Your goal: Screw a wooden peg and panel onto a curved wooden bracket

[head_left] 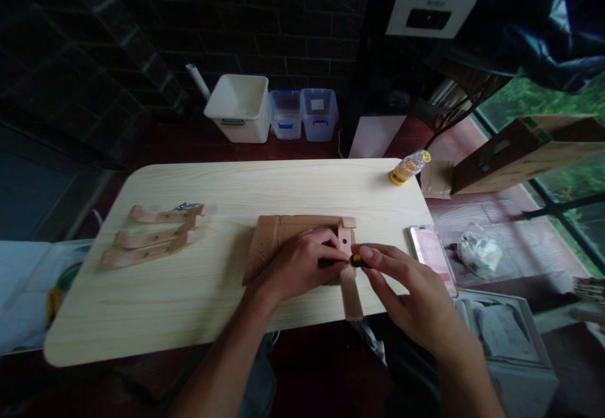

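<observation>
A brown cardboard piece [265, 232], box-like with folds and small holes, lies near the front edge of the table. Along its right side runs a cardboard strip [352, 295] with a dark round hole, its lower end reaching the table edge. My left hand [309, 257] rests over the piece, fingers curled and pinching at the strip; the fingertips are partly hidden. Between thumb and fingers, my right hand [401, 276] grips a small screwdriver [362, 259] with a yellow-and-black handle. It points left towards my left fingertips, and its tip is hidden there.
Several cardboard strips with holes [151, 238] lie at the left of the pale table [227, 317], beside a small metal item [186, 206]. A clear yellow-capped container [410, 167] stands back right. A phone [432, 257] lies at the right edge. Bins [241, 106] stand behind.
</observation>
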Demonstrator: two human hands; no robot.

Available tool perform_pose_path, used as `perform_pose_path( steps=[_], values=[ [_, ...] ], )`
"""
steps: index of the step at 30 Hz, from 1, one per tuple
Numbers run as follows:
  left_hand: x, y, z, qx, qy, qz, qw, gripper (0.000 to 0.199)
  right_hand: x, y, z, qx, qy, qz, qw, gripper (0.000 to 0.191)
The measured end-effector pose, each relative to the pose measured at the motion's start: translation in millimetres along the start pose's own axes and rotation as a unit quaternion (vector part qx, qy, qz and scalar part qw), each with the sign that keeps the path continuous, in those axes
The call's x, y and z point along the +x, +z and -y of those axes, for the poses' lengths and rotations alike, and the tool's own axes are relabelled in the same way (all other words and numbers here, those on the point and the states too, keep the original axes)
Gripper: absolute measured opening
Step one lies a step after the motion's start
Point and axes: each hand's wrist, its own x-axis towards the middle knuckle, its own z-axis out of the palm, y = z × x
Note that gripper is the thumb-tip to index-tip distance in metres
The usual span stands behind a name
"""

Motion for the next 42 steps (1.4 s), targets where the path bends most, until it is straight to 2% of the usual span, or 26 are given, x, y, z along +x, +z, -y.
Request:
perform_pose_path(
  steps=[17, 27, 32, 42],
  values=[
    [-1.1, 3.2, 4.3, 0.008, -0.019, 0.0, 1.0, 0.015, 3.9, 2.9, -0.1, 0.0, -0.017, -0.011, 1.0, 0.066],
    [-0.5, 3.4, 5.6, -0.001, -0.008, -0.01, 1.0, 0.017, 1.8, -0.1, 5.2, 0.042, 0.02, 0.044, 0.998, 0.073],
    [-0.1, 3.8, 4.9, 0.002, -0.011, -0.003, 1.0, 0.018, -0.8, 0.7, -0.3, 0.049, 0.028, 0.042, 0.998, 0.073],
    [0.0, 7.0, 7.6, 0.009, -0.009, -0.005, 1.0, 0.016, 1.5, 0.9, -4.5, 0.02, -0.009, 0.016, 1.0, 0.072]
  ],
)
